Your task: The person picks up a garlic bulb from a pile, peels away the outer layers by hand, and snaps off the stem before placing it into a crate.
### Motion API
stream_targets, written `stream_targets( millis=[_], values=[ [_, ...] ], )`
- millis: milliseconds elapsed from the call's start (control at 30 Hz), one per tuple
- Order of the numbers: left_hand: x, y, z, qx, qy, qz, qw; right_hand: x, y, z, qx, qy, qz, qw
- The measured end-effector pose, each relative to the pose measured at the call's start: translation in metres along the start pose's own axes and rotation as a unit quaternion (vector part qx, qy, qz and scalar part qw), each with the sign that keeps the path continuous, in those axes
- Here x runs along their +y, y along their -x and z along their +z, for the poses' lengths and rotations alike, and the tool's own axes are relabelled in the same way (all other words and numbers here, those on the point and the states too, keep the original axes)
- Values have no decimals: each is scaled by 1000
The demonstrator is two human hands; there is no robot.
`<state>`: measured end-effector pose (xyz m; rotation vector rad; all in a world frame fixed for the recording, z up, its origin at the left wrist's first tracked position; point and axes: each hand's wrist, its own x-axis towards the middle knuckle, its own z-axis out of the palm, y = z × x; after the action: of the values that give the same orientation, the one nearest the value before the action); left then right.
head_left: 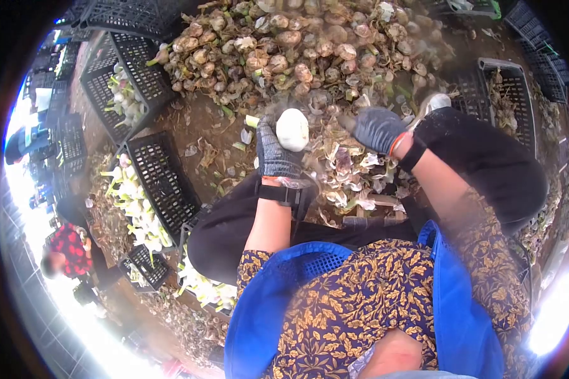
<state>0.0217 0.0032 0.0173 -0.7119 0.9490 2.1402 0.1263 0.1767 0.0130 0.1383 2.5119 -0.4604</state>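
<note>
A clean white garlic bulb (293, 130) rests in my left hand (278, 155), which wears a grey glove and is closed around it. A short pale-green cut stem (251, 121) pokes out on the left side of that hand. My right hand (379, 129), gloved in grey too, is curled shut a little to the right, apart from the bulb. A dark blurred tip shows at its fingers, and I cannot make out what it is. Beneath both hands lie loose papery garlic skins (351, 167).
A big heap of unpeeled, soil-stained bulbs (303, 54) spreads ahead. To the left stand black crates (161, 170) beside white trimmed garlic (139, 205). Another black crate (512, 95) with husks is at right. A person in a red checked top (69, 249) is at far left.
</note>
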Motion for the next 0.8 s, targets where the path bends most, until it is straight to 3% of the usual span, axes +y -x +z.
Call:
stream_targets(
  millis=[67, 100, 133, 167, 200, 233, 267, 300, 333, 367, 400, 433, 467, 500, 533, 567, 600, 667, 733, 767, 800],
  values=[
    [0, -2, -1, 51, -48, 23, 997, 2, 6, 34, 324, 11, 60, 944],
    [-3, -12, -7, 73, -86, 63, 992, -4, 9, 29, 351, -86, 27, 932],
    [-5, -10, -8, 71, -85, 63, 992, -16, 13, 22, 352, -83, 28, 932],
    [-9, -5, -9, 44, -228, 105, 967, -30, 16, 12, 195, -520, 73, 828],
    [-13, -2, -8, 15, -365, 148, 919, -40, 16, 5, -4, -839, 96, 536],
    [-21, 1, -7, -72, -621, 382, 681, -47, 16, 7, -41, -894, 67, 442],
    [-29, 2, -6, -67, -661, 252, 704, -51, 9, 14, -79, -935, 36, 343],
    [-32, 19, 11, -31, -634, 243, 733, -51, -9, 28, -136, -948, 50, 284],
    [-33, 29, 22, 7, -605, 232, 761, -55, -13, 30, -124, -963, 79, 226],
    [-41, 8, -3, 23, -650, 258, 715, -45, -23, 39, -133, -958, 94, 237],
    [-40, 7, -3, 21, -648, 261, 715, -34, -32, 45, -141, -953, 109, 246],
    [-37, 8, -5, -9, -542, 287, 790, -29, -33, 26, -161, -957, 111, 214],
    [-35, 9, -6, -40, -426, 307, 850, -26, -46, 6, -124, -954, 161, 218],
    [-32, 10, -5, -40, -423, 311, 850, -15, -66, -5, -69, -944, 157, 282],
    [-31, 13, -3, -15, -380, 274, 883, -11, -78, -39, -13, -953, 124, 278],
    [-28, 14, -2, 11, -336, 235, 912, -11, -77, -86, 38, -932, 2, 360],
    [-25, 14, -3, 36, -290, 196, 936, -7, -94, -129, 55, -928, -95, 357],
    [-27, 13, -13, -5, -295, 214, 931, -20, -90, -211, 138, -877, -209, 409],
    [-24, 15, -12, -27, -276, 200, 940, 4, -128, -256, 63, -828, -305, 467],
    [-24, 20, -7, -32, -267, 192, 944, 1, -126, -256, 59, -828, -301, 469],
    [-23, 18, -11, -35, -263, 187, 946, -6, -133, -244, 153, -629, -264, 715]
  ],
)
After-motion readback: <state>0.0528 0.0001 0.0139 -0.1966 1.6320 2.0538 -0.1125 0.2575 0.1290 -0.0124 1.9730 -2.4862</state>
